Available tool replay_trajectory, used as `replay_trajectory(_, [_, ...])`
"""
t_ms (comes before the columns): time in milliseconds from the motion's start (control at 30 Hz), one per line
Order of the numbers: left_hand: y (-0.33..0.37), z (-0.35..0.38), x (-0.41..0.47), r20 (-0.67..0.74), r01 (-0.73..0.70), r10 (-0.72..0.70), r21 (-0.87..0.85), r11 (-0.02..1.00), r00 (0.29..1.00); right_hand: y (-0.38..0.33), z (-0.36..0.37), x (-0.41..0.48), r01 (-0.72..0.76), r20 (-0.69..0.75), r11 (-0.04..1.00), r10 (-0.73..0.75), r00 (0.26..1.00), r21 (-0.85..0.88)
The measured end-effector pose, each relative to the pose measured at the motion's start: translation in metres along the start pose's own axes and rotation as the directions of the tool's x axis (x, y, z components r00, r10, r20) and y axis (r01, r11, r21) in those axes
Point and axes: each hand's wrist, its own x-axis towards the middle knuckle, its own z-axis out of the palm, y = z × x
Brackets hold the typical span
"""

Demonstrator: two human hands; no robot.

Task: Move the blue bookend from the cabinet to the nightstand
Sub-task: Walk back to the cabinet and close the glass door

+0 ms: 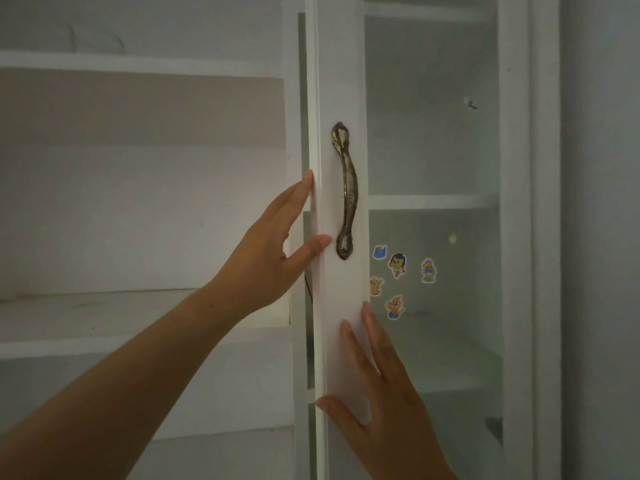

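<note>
A white cabinet with a glass door fills the view. My left hand (266, 251) rests flat against the left edge of the door's white frame (341, 81), fingers spread, thumb touching the frame just left of the bronze handle (346, 192). My right hand (384, 393) lies flat lower on the same frame, fingers up, thumb hooked round its left edge. Neither hand grips the handle. No blue bookend shows on the visible shelves.
Bare white shelves (138, 306) lie open to the left of the door. Behind the glass pane (433, 133) are more shelves, and several small cartoon stickers (398, 265) sit on the glass. A grey wall (602, 237) runs along the right.
</note>
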Motion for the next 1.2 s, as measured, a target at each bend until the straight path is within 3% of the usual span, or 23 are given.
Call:
replay_trajectory(267, [-0.019,0.007,0.007,-0.044,0.048,-0.044,0.081,0.996,0.998,0.029,0.003,0.014,0.100,0.127,0.995,-0.103,0.987,0.028])
replay_trajectory(533, [-0.034,0.018,0.009,-0.099,0.118,-0.114,0.044,0.992,0.989,0.065,-0.007,0.049,0.034,0.199,0.975,0.011,0.980,-0.219])
replay_trajectory(700, [-0.034,0.035,-0.006,-0.132,0.191,-0.180,0.078,0.978,0.975,0.069,0.004,0.053,0.015,0.209,0.975,0.032,0.977,-0.220])
replay_trajectory(867, [-0.035,0.049,-0.031,-0.125,0.107,-0.062,0.403,0.909,0.990,0.073,0.010,0.055,0.027,0.196,0.975,0.017,0.981,-0.219])
replay_trajectory(1000, [-0.024,0.059,-0.042,0.034,-0.098,0.097,0.613,0.784,0.995,0.075,0.010,0.054,0.038,0.168,0.975,0.000,0.986,-0.220])
replay_trajectory(1200, [-0.024,0.084,-0.060,0.113,-0.100,0.024,0.737,0.669,0.993,0.093,0.001,0.042,0.085,0.162,0.972,-0.050,0.985,-0.217])
